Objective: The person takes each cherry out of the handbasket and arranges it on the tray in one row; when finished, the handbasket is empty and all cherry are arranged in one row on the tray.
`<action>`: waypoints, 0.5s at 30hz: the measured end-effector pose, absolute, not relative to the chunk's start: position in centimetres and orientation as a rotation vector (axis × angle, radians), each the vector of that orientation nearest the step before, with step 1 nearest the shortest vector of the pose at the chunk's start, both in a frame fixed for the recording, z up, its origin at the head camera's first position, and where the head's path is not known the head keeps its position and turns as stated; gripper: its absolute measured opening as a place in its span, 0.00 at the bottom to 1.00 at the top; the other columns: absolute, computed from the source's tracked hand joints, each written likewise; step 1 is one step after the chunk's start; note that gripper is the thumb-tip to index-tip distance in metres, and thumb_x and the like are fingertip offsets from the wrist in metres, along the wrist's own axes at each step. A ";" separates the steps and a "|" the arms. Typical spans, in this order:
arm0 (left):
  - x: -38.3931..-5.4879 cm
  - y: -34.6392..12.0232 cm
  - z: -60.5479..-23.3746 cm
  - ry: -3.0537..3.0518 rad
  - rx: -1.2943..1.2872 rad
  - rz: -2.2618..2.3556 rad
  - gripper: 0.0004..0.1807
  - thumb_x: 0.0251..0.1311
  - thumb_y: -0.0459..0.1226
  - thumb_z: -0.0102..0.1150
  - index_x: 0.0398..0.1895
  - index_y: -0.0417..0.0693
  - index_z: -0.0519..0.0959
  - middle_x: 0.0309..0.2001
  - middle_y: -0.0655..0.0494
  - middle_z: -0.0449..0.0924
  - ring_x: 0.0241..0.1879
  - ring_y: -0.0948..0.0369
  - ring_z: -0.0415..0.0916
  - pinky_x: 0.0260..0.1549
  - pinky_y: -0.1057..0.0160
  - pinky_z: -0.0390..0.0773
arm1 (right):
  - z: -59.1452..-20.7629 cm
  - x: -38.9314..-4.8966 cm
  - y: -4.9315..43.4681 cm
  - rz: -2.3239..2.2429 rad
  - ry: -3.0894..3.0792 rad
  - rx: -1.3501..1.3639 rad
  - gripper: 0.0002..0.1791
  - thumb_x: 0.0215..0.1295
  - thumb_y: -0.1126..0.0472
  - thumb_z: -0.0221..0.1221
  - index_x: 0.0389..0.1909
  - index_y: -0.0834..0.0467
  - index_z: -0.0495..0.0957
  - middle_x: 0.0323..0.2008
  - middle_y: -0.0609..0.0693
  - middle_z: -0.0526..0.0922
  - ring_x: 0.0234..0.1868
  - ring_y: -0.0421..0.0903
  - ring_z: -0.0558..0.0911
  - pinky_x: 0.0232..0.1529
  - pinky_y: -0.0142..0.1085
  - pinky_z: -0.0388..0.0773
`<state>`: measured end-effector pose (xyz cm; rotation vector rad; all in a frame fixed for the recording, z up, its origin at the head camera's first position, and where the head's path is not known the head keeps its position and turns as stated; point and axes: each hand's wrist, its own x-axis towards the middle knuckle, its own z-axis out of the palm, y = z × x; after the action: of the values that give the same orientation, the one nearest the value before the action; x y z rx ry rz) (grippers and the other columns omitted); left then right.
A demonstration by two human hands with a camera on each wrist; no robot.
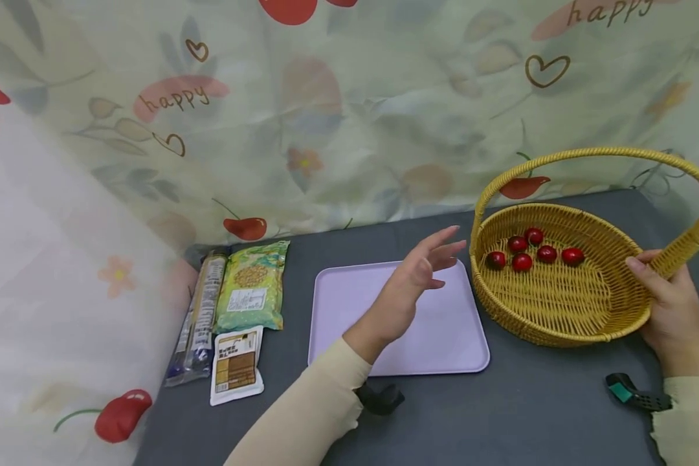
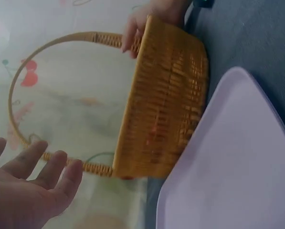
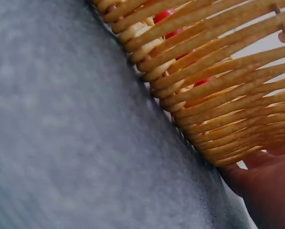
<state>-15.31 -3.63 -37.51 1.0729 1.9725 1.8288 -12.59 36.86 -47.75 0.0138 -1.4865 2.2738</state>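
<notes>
A yellow woven basket (image 1: 565,323) with a tall arched handle stands at the right of the table. Inside it, toward the left, lie several small, shiny dark red fruits (image 1: 521,262). My right hand (image 1: 676,310) grips the basket's right rim near the foot of the handle, thumb over the edge; in the right wrist view the fingers are partly hidden behind the wickerwork. My left hand (image 1: 404,291) is raised over a lilac tray (image 1: 349,304), holding nothing, its fingers loosely extended toward the basket. In the left wrist view a gap shows between those fingertips (image 2: 73,174) and the basket wall.
At the left of the grey table lie a green and yellow food bag (image 1: 250,285), a long clear-and-blue packet (image 1: 200,317) and a small white and brown pouch (image 1: 236,366). A patterned cloth (image 1: 349,129) hangs behind the table.
</notes>
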 end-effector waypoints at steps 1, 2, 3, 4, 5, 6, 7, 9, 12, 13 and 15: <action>-15.4 -3.0 -37.5 1.967 1.074 1.821 0.61 0.66 0.83 0.26 0.89 0.53 0.53 0.81 0.51 0.66 0.75 0.58 0.67 0.66 0.47 0.75 | -47.8 -12.6 36.8 2.265 -1.497 0.001 0.08 0.81 0.76 0.53 0.51 0.62 0.70 0.44 0.53 0.74 0.37 0.43 0.88 0.30 0.30 0.85; -15.5 -2.4 -37.5 1.960 1.078 1.815 0.60 0.67 0.83 0.25 0.89 0.53 0.53 0.81 0.51 0.66 0.75 0.58 0.67 0.65 0.49 0.75 | -47.7 -12.6 36.7 2.262 -1.497 0.003 0.07 0.81 0.77 0.54 0.50 0.63 0.71 0.44 0.53 0.75 0.37 0.43 0.88 0.30 0.30 0.85; -15.5 -1.7 -37.5 1.950 1.078 1.812 0.59 0.67 0.82 0.24 0.89 0.53 0.53 0.80 0.51 0.66 0.75 0.59 0.67 0.65 0.50 0.75 | -47.7 -12.5 36.7 2.260 -1.495 0.003 0.07 0.80 0.77 0.54 0.48 0.64 0.72 0.45 0.53 0.76 0.37 0.43 0.88 0.30 0.30 0.85; -15.6 -1.1 -37.5 1.935 1.078 1.809 0.59 0.68 0.82 0.23 0.88 0.52 0.54 0.80 0.51 0.67 0.75 0.60 0.67 0.64 0.51 0.76 | -47.7 -12.5 36.7 2.259 -1.492 0.002 0.06 0.80 0.78 0.54 0.46 0.65 0.72 0.46 0.53 0.78 0.37 0.43 0.88 0.30 0.30 0.85; -15.6 -0.5 -37.4 1.920 1.075 1.806 0.58 0.69 0.81 0.22 0.88 0.52 0.54 0.80 0.52 0.67 0.75 0.60 0.67 0.64 0.52 0.76 | -47.7 -12.5 36.7 2.252 -1.495 -0.004 0.05 0.79 0.78 0.55 0.45 0.65 0.73 0.47 0.53 0.79 0.37 0.43 0.88 0.31 0.30 0.85; -15.7 0.2 -37.4 1.905 1.076 1.802 0.58 0.70 0.81 0.22 0.88 0.52 0.54 0.80 0.52 0.67 0.74 0.61 0.67 0.64 0.53 0.76 | -47.8 -12.4 36.8 2.247 -1.499 -0.008 0.05 0.79 0.77 0.56 0.44 0.66 0.74 0.48 0.53 0.80 0.38 0.42 0.89 0.31 0.29 0.85; -15.8 0.8 -37.3 1.890 1.073 1.795 0.57 0.70 0.80 0.21 0.88 0.53 0.54 0.80 0.54 0.68 0.74 0.62 0.67 0.64 0.53 0.77 | -47.9 -12.4 36.9 2.243 -1.510 -0.003 0.04 0.78 0.77 0.57 0.44 0.67 0.75 0.49 0.53 0.81 0.38 0.42 0.89 0.31 0.29 0.85; -16.0 1.9 -37.2 1.846 1.057 1.794 0.55 0.72 0.79 0.21 0.89 0.55 0.55 0.80 0.55 0.68 0.74 0.63 0.68 0.64 0.55 0.77 | -48.1 -12.4 37.1 2.268 -1.516 0.028 0.07 0.78 0.78 0.56 0.51 0.69 0.78 0.56 0.53 0.80 0.43 0.42 0.90 0.34 0.30 0.86; -16.3 3.4 -37.1 1.813 1.017 1.785 0.51 0.75 0.76 0.20 0.89 0.58 0.55 0.80 0.58 0.67 0.73 0.64 0.68 0.64 0.56 0.76 | -48.4 -12.5 37.3 2.324 -1.558 0.126 0.23 0.80 0.80 0.51 0.70 0.66 0.75 0.65 0.52 0.75 0.53 0.42 0.88 0.41 0.32 0.86; -16.4 3.9 -37.0 1.819 1.010 1.771 0.50 0.76 0.75 0.19 0.89 0.57 0.55 0.80 0.59 0.67 0.74 0.64 0.68 0.65 0.56 0.76 | -48.6 -12.5 37.4 2.350 -1.566 0.165 0.28 0.80 0.81 0.49 0.75 0.63 0.72 0.67 0.52 0.74 0.56 0.42 0.87 0.43 0.32 0.86; -16.6 4.8 -36.8 1.853 1.011 1.733 0.49 0.77 0.74 0.18 0.89 0.56 0.55 0.80 0.59 0.66 0.74 0.64 0.66 0.66 0.55 0.75 | -48.6 -12.6 37.5 2.422 -1.541 0.245 0.35 0.79 0.83 0.44 0.82 0.59 0.66 0.70 0.52 0.73 0.60 0.43 0.85 0.47 0.34 0.86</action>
<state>-16.65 4.76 -36.81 1.0111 1.8534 1.7328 -12.61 37.52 -48.65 0.2453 -1.5413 2.4217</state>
